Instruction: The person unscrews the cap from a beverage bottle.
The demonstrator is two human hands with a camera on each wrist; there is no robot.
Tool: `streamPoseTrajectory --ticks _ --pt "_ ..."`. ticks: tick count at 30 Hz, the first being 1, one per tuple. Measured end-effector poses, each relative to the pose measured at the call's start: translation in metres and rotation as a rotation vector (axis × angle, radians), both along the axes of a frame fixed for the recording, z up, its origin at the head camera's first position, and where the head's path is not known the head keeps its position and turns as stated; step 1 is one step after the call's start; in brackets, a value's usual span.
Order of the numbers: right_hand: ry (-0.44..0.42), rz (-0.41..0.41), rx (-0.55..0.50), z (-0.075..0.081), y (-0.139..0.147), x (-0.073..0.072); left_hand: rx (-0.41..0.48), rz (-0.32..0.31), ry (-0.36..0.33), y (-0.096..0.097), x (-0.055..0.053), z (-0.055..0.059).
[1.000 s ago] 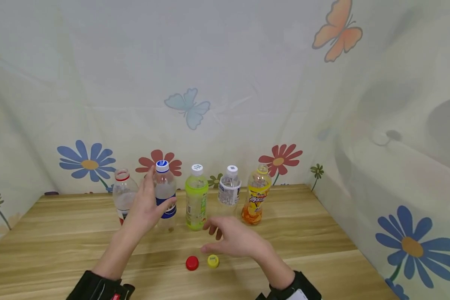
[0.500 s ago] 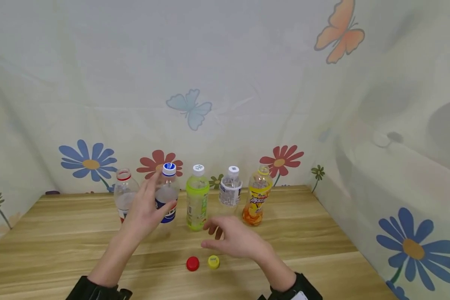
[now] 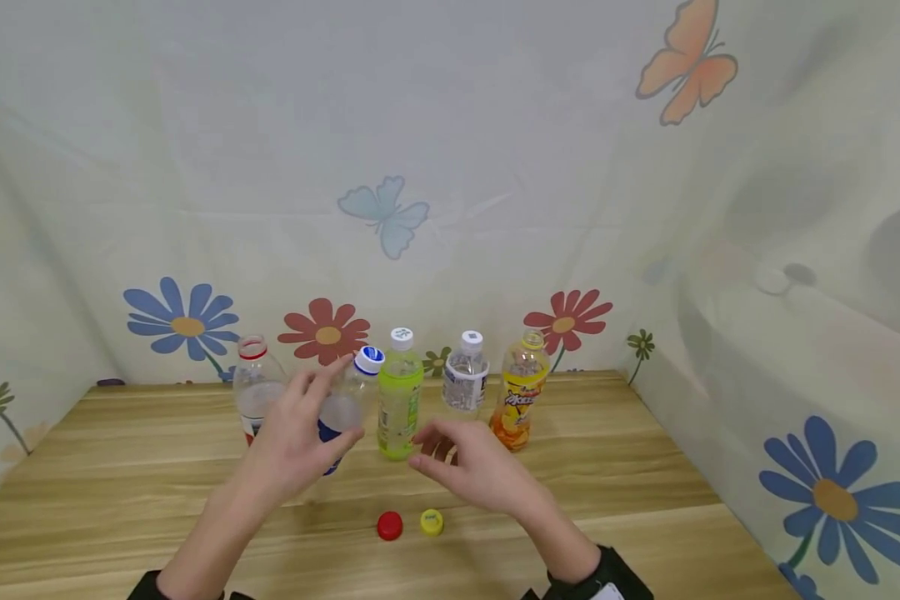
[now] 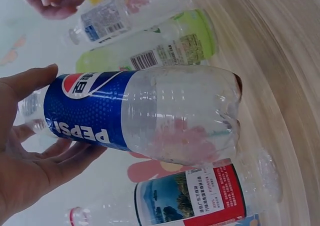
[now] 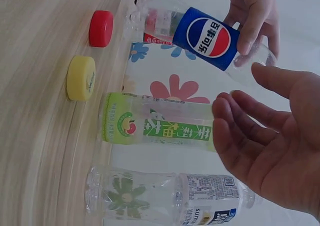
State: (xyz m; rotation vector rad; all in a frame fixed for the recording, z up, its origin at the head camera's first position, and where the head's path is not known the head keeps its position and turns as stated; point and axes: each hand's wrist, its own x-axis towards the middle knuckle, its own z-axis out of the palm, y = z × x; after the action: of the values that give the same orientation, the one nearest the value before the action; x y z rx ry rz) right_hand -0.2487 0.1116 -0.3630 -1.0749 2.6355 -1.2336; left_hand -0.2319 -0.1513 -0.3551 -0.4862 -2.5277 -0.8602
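Observation:
My left hand (image 3: 292,437) grips a clear Pepsi bottle (image 4: 175,116) around its upper part, thumb on one side and fingers on the other. The bottle has a blue label and leans to the right, its white and blue cap (image 3: 370,359) still on. My right hand (image 3: 476,468) holds nothing; its fingers are loosely bent, thumb apart. In the right wrist view it is close to the Pepsi bottle's neck and overlaps the green-labelled bottle (image 5: 160,121). A red cap (image 3: 390,525) and a yellow cap (image 3: 432,522) lie on the wooden table (image 3: 615,517) in front of the hands.
At the left stands an uncapped bottle (image 3: 253,379) with a red neck ring, partly behind my left hand. Right of the green bottle are a white-capped clear bottle (image 3: 465,379) and an uncapped orange-and-yellow bottle (image 3: 521,400). A flower-patterned cloth (image 3: 450,275) encloses the table behind.
My left hand has closed on the Pepsi bottle and brought it nearer, tipping its top to the right toward my right hand. The right hand has risen slightly.

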Motion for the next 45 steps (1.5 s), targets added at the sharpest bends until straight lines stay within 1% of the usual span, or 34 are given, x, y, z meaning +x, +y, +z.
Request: streamPoseTrajectory --ticks 8,10,14,18,21,25,28,30,32,36,40,42,45 --pt "0.049 -0.043 -0.159 0.003 -0.003 0.005 -0.052 -0.019 -0.055 0.007 0.017 0.002" --pt "0.062 -0.042 -0.195 0.004 -0.005 0.006 -0.059 -0.024 -0.053 0.008 0.020 0.002" --pt "0.079 -0.014 -0.275 0.005 -0.008 0.007 -0.069 -0.036 -0.035 0.007 0.024 0.002" --pt "0.072 0.016 -0.340 0.007 -0.011 0.010 -0.086 -0.063 -0.035 0.005 0.028 0.001" --pt "0.046 0.017 -0.373 0.008 -0.012 0.013 -0.103 -0.094 -0.027 0.005 0.029 0.000" --pt "0.015 -0.011 -0.395 0.008 -0.012 0.016 -0.135 -0.131 -0.002 0.006 0.028 0.001" --pt "0.005 -0.035 -0.395 0.009 -0.012 0.018 -0.168 -0.160 -0.029 0.009 0.031 0.002" --pt "0.022 -0.044 -0.390 0.009 -0.012 0.019 -0.184 -0.180 -0.050 0.011 0.033 0.003" --pt "0.041 -0.051 -0.382 0.009 -0.011 0.020 -0.191 -0.201 -0.055 0.013 0.034 0.003" --pt "0.080 -0.054 -0.350 0.010 -0.009 0.022 -0.208 -0.231 -0.003 0.015 0.036 0.000" --pt "0.107 -0.061 -0.334 0.011 -0.006 0.024 -0.222 -0.234 0.011 0.017 0.038 -0.002" --pt "0.123 -0.069 -0.349 0.011 -0.005 0.025 -0.219 -0.225 0.001 0.018 0.037 -0.002" --pt "0.128 -0.087 -0.388 0.011 -0.004 0.027 -0.207 -0.196 -0.041 0.019 0.036 -0.003"
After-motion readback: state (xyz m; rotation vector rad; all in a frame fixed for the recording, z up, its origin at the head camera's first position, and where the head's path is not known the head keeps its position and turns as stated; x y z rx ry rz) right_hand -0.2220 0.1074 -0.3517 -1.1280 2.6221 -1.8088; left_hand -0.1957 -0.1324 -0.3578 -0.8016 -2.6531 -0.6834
